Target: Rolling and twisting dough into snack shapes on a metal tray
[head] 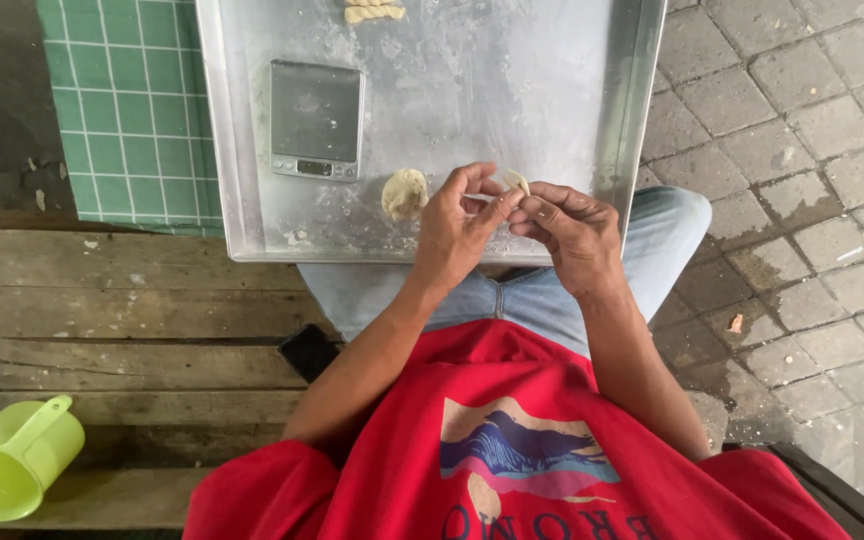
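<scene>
Both my hands meet over the near edge of a large metal tray (252, 150). My left hand (457, 225) and my right hand (572, 230) pinch a small pale piece of dough (512, 181) between their fingertips. A round lump of dough (404, 193) lies on the tray just left of my left hand. A small digital scale (316, 118) sits on the tray beyond that lump. At the tray's far edge lies a shaped, twisted piece of dough (373, 11), partly cut off by the frame.
The tray rests on my knees in blue jeans (667, 225). A wooden bench (122, 320) runs to the left, with a lime green plastic scoop (7, 465) and a dark phone (308, 352) on it. Green tiles (132, 100) lie far left, paving stones (802, 200) to the right.
</scene>
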